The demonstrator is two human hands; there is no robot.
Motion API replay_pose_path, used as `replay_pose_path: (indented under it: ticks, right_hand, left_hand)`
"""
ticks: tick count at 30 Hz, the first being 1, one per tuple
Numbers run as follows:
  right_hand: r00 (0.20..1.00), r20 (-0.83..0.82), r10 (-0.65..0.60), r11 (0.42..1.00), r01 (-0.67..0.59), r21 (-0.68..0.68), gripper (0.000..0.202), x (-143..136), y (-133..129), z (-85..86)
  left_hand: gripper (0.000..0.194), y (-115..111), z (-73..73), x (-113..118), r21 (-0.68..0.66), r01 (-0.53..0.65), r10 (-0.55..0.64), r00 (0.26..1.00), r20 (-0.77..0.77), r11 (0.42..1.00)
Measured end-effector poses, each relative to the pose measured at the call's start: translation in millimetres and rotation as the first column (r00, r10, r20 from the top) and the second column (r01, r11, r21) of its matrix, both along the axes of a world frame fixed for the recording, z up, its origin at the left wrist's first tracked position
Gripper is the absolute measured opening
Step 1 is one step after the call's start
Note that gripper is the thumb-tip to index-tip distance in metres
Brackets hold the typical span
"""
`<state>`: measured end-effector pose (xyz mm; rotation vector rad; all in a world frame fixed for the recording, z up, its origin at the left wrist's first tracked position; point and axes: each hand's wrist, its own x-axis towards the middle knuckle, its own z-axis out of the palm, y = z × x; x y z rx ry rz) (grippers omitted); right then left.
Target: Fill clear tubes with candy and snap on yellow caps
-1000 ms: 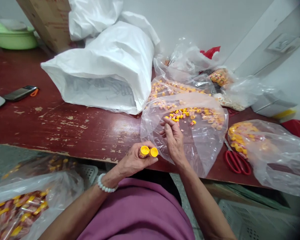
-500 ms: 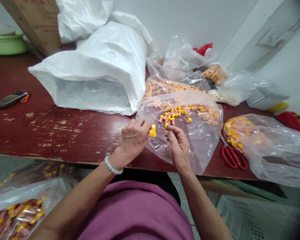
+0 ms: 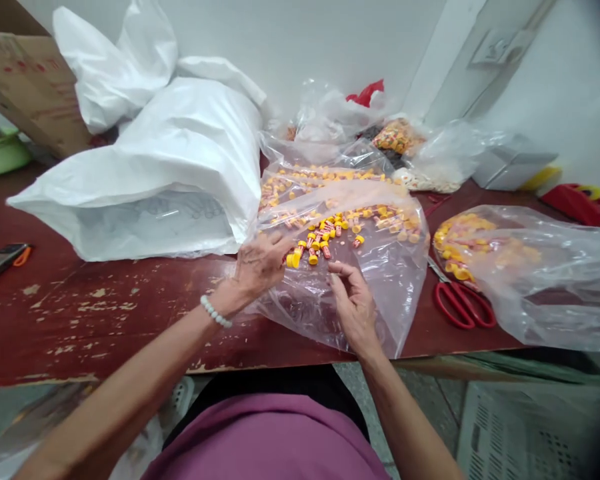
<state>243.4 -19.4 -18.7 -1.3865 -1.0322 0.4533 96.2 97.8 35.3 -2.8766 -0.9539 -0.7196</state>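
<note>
My left hand [image 3: 261, 267], wearing a pale bead bracelet [image 3: 216, 312], is closed around small yellow-capped tubes [image 3: 293, 259] whose caps stick out past the fingers. It is over the left side of a clear plastic bag [image 3: 300, 303], beside a loose heap of similar yellow-capped tubes [image 3: 325, 233] with red-and-white bodies. To the right of the heap, my right hand [image 3: 353, 303] has thumb and forefinger bent together in a pinch. Anything between those fingertips is too small to make out.
Left of the heap, a white sack [image 3: 180, 153] gapes with clear tubes [image 3: 180, 207] inside. Red-handled scissors [image 3: 463, 303] lie by another bag of yellow-capped pieces [image 3: 460, 247]. A phone [image 3: 0, 263] is at the table's left. A white plastic crate [image 3: 525, 433] stands below.
The view has shifted, so the table's contents sit further left. My left hand has come closer to the heap with the yellow-capped tubes. My right hand has drawn back from the heap, still pinched.
</note>
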Motion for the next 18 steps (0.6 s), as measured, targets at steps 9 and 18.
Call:
replay_pose_path:
  ticks: [9, 18]
  right_hand:
    - [0.942, 0.329, 0.069, 0.963, -0.15, 0.226, 0.024, -25.5, -22.8, 41.6]
    - [0.911, 0.411, 0.041, 0.989, -0.097, 0.115, 0.024, 19.7, -0.7, 13.2]
  left_hand:
    - [0.012, -49.3, -16.5, -1.0, -0.58, 0.442, 0.022, 0.783, 0.622, 0.684]
    - [0.017, -57.3, -15.2, -32.0, -0.677, 0.154, 0.246, 0.855, 0.456, 0.72]
